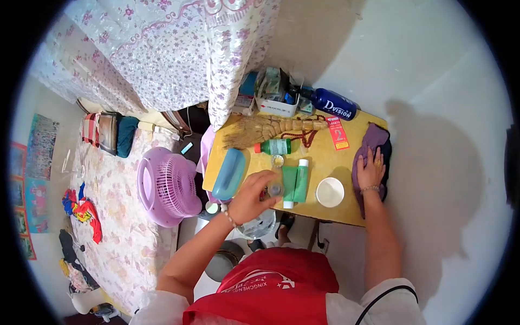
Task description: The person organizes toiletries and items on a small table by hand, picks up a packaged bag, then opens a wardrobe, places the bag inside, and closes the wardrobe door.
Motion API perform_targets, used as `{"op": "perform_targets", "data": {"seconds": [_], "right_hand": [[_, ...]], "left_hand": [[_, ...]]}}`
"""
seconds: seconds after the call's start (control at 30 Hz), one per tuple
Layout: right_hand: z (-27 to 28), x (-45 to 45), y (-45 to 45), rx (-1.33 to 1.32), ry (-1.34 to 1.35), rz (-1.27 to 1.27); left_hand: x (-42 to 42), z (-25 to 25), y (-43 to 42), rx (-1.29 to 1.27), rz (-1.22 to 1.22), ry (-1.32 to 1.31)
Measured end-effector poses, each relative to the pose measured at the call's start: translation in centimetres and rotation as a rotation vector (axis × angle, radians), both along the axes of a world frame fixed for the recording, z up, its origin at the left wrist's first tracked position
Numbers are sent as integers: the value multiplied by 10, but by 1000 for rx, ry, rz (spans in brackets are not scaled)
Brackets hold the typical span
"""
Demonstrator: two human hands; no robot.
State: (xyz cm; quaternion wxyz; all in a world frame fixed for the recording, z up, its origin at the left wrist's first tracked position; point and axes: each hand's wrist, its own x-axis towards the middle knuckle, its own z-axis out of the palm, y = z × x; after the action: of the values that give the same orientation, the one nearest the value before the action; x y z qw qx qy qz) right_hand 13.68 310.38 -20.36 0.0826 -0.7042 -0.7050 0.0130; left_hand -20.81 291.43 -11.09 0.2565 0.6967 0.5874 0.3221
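Note:
At the table's near edge, my left hand (250, 197) is curled around a small clear container (275, 189), whose exact kind I cannot make out. Just right of it lie two green tubes (295, 183) with white caps. Behind the tubes stands a small round glass jar (278, 161). My right hand (371, 169) rests flat, fingers spread, on a crumpled purple and dark cloth (359, 181) at the table's right end. A white cup (330, 192) stands between the hands. Left of my left hand is a blue oblong case (229, 174).
On the yellow table (346, 162) are a green bottle (276, 146), a whisk broom (271, 128), a red card (338, 133), a blue pump bottle (331, 103) and a filled white box (276, 105). A purple fan (170, 187) stands left, beside the bed (124, 216).

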Motion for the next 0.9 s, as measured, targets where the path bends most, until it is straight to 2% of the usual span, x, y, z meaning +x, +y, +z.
{"op": "perform_targets", "data": {"seconds": [0.07, 0.1, 0.13, 0.23, 0.27, 0.33, 0.37, 0.6, 0.77, 0.9], "right_hand": [[2, -1, -27, 11, -2, -8], [2, 0, -39, 6, -2, -10], [2, -1, -52, -2, 0, -9], [7, -7, -81, 20, 28, -16], [7, -9, -89, 24, 34, -24], [5, -12, -103, 43, 34, -35], [4, -13, -110, 57, 34, -47], [6, -21, -122, 69, 33, -89], [8, -22, -122, 64, 12, -100], [9, -22, -121, 62, 24, -100]], "left_hand": [[-4, -8, 2, -241, 66, -386], [-5, -4, 0, -254, 163, -468], [-11, -7, -1, -252, 159, -473], [-29, -10, -4, -390, 345, -914], [-32, -9, -5, -387, 346, -916], [-37, -1, -5, -419, 510, -1086], [-40, 6, -6, -432, 512, -1145], [-70, 28, -10, -410, 679, -1199], [-80, 42, -13, -383, 625, -1221], [-80, 52, -16, -328, 490, -1270]]}}
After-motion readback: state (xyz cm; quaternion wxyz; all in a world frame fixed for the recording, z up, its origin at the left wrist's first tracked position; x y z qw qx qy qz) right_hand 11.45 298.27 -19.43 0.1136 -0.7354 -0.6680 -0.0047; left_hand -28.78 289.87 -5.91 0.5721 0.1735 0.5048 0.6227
